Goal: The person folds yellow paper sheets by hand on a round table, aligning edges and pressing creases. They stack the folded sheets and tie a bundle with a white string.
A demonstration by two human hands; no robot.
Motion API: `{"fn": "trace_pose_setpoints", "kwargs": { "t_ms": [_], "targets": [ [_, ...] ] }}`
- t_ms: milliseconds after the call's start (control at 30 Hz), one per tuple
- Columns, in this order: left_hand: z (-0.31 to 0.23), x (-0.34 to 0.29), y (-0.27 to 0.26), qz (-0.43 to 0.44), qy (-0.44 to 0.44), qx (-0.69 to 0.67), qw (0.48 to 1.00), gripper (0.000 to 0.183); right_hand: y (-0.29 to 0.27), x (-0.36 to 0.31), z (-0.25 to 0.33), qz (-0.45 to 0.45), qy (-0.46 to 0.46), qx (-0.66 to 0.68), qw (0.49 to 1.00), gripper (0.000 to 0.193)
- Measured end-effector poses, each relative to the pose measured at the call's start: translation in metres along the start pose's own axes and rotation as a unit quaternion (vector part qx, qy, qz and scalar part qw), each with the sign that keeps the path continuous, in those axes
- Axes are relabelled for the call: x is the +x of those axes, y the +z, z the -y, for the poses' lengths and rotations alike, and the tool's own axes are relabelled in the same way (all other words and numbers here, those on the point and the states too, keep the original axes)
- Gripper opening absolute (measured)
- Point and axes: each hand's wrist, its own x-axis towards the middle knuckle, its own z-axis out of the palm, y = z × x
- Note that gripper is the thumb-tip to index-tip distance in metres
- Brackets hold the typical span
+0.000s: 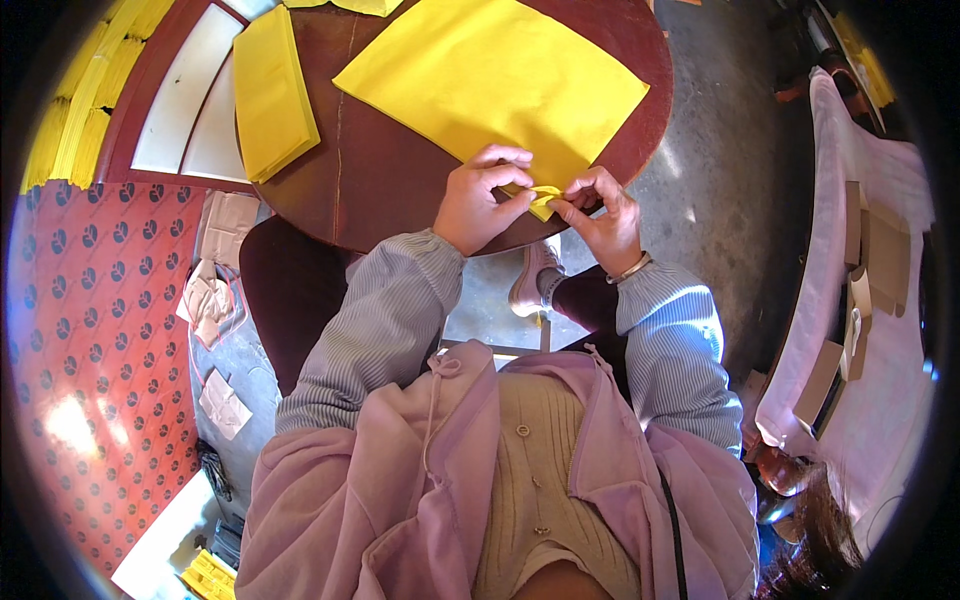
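We note the left hand (478,207) and right hand (612,222) both pinching the folded corner of the sheet (495,85) on the table (395,185), at its near edge, a stack (274,95) lying table-left.

The large sheet (490,80) is plain bright yellow, as is the folded sheet (275,95) to its left. Reddish-brown worktop (390,175); grey floor (730,140). The sleeve covers (375,325) have fine pale-blue and white stripes, the jacket (320,490) is pinkish lilac, the ribbed top (525,480) beige. On the left, red sheeting (100,310) repeats dark motifs.
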Motion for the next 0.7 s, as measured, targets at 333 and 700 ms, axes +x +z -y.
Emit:
{"fn": "trace_pose_setpoints", "kwargs": {
  "t_ms": [333,700],
  "targets": [
    [0.0003,0.0047,-0.0030,0.019,-0.091,-0.030,0.995,0.014,-0.0050,0.0019,0.0091,0.018,-0.136,-0.100,0.986,0.019],
    [0.0034,0.0033,-0.0084,0.042,-0.064,-0.039,0.996,0.013,-0.0004,0.0014,0.0083,-0.007,0.016,0.001,1.000,0.011]
  ]
}}
